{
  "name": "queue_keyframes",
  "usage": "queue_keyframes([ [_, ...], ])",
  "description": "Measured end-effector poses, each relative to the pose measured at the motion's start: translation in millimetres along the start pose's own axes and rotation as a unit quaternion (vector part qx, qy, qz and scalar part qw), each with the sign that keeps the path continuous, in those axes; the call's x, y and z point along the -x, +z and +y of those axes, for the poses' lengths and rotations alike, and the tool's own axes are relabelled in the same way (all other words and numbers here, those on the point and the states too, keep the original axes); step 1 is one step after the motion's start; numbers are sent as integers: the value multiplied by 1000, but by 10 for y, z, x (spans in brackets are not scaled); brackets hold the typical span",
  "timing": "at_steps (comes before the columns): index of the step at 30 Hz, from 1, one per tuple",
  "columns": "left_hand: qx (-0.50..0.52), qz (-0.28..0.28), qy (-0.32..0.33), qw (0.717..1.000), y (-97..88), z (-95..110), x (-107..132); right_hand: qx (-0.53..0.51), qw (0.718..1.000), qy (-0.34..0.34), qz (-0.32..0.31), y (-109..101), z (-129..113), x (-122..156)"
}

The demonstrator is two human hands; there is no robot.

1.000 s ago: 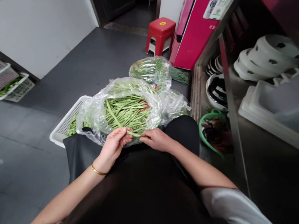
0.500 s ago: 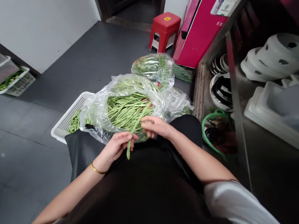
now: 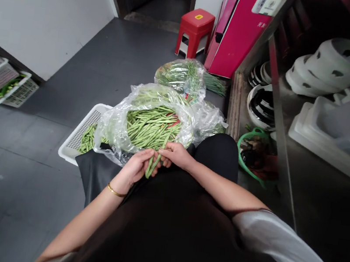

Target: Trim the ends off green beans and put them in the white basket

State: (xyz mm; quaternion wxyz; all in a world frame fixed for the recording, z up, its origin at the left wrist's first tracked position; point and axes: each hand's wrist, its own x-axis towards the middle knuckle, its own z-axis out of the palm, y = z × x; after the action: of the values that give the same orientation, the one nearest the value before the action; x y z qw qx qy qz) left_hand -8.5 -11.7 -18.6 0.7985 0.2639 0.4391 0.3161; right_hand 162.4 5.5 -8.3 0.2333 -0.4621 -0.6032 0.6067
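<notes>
My left hand [image 3: 137,167] is closed in a pinch on green beans [image 3: 153,166], with two lengths hanging side by side below the fingertips. Close beside it, my right hand [image 3: 178,154] pinches the upper part of a bean between thumb and fingers. Whether the two lengths are one bean or separate pieces I cannot tell. Just beyond both hands, a clear plastic bag [image 3: 115,117] lies open, full of long green beans [image 3: 150,129]. A white perforated basket [image 3: 71,147] with short bean pieces [image 3: 87,139] stands left of the bag, partly covered by it.
Behind sits another clear bag [image 3: 173,75] of thin green stalks. A red stool [image 3: 196,30] stands by a pink cabinet [image 3: 236,39]. At right are a green basin [image 3: 242,159] and a metal shelf with white containers [image 3: 306,138]. White baskets [image 3: 18,93] stand far left.
My right hand has come down and left toward my left hand. Two bean lengths now hang at my left fingers, where one long bean stretched between the hands before.
</notes>
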Motion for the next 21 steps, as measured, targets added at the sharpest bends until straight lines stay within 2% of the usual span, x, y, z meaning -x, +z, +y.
queue_keyframes([
  [2, -18, -11, -25, 999, 67, 4, 19, 98, 993, -45, 38, -23, 65, -62],
  [4, -51, 13, -35, 998, 107, -21, 39, 213, 968, -114, 61, -51, 88, -69],
  [5, -77, 14, -32, 996, 116, -32, 59, 246, 959, -135, 44, -70, 87, -51],
  [6, -107, -1, -24, 994, 119, -36, 88, 249, 958, -141, 0, -90, 82, -19],
  [8, -168, -67, 1, 983, 117, -12, 169, 158, 974, -103, -129, -121, 69, 79],
  [10, -209, -121, 39, 970, 108, 42, 248, -21, 973, -35, -226, -117, 52, 206],
  [12, -221, -97, 94, 966, 89, 91, 283, -186, 947, 10, -263, -70, 28, 327],
  [14, -171, -20, 154, 973, 66, 109, 262, -267, 919, 12, -289, 0, 7, 399],
  [16, -78, 42, 192, 977, 58, 99, 209, -260, 923, 3, -282, 69, 7, 395],
  [18, -23, 62, 191, 979, 79, 83, 160, -184, 957, -4, -222, 120, 29, 326],
  [20, -43, 65, 166, 983, 125, 74, 138, -55, 983, -22, -172, 140, 40, 237],
  [21, -64, 69, 153, 984, 149, 74, 138, 27, 985, -39, -167, 134, 29, 201],
])
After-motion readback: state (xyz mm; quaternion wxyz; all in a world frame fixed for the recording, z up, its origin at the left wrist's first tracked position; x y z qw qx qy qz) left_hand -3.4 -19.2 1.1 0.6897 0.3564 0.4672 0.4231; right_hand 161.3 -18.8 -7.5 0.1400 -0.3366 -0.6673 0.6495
